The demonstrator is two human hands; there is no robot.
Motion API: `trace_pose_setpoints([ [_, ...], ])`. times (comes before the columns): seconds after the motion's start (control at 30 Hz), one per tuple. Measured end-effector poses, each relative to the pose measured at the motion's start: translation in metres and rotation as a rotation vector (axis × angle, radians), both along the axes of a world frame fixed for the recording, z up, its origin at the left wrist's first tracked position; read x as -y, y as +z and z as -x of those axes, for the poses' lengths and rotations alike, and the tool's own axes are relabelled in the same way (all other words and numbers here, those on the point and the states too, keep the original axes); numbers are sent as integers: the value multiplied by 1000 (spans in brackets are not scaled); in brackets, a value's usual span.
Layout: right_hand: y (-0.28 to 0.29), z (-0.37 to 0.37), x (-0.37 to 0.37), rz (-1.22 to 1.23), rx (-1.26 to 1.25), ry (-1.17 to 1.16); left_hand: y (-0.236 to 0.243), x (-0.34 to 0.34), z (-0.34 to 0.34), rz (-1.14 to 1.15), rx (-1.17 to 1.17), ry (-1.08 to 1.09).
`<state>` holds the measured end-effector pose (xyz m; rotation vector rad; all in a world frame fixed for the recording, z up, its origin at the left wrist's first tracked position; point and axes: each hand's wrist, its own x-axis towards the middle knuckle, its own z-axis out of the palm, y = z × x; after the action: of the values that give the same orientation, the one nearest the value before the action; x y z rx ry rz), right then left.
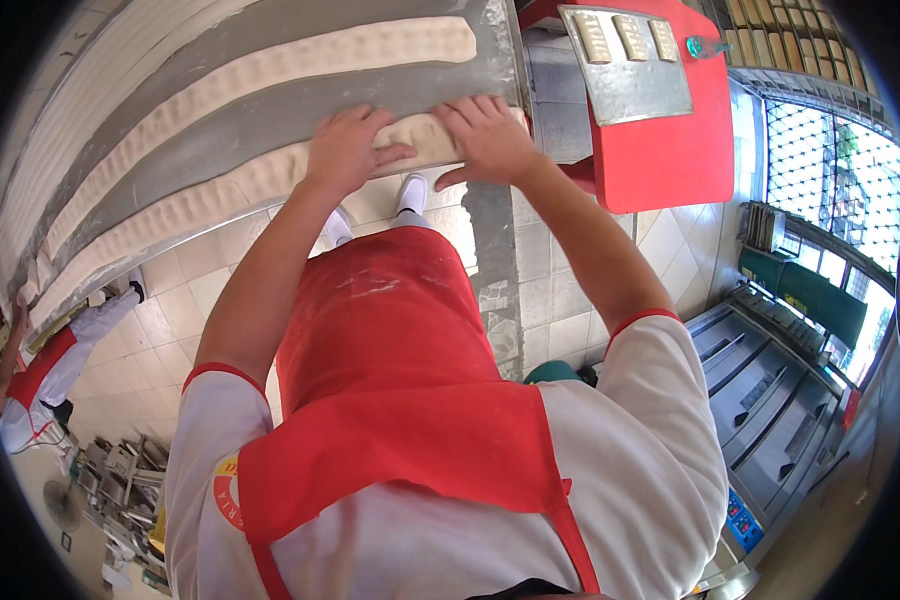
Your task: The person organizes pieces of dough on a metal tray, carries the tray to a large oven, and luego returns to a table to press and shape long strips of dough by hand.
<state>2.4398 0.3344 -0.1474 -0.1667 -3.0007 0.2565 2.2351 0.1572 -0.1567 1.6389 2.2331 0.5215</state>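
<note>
A long, pale strip of dough (270, 172) lies along the near edge of a grey worktable (310, 97), its surface marked with shallow dents. Toward its right end, my left hand (353, 150) rests over the strip, fingers bent across the far side and thumb stretched out to the right. My right hand (487, 140) lies on the same strip a little farther right, its fingers extended over the dough and its thumb apart, beyond the near edge. Between the hands a short stretch of dough shows. Behind it runs a second dented dough strip (370, 50), which neither hand touches.
To the right stands a red table (660, 165) with a metal tray (645, 95) holding several shaped dough pieces and a green glass object (705, 47). Loaded racks (800, 40) stand behind it. Another person (55, 360) is at the table's far left end.
</note>
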Motion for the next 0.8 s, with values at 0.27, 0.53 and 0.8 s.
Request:
trace_pose_setpoints([
  [0.27,6,9,25,68,66,-90,4,4,0,-27,-29,7],
  [0.53,-1,-36,57,-81,331,-605,28,19,16,206,-79,15],
  [0.8,6,2,101,-7,412,-587,33,40,41,245,-120,-7],
])
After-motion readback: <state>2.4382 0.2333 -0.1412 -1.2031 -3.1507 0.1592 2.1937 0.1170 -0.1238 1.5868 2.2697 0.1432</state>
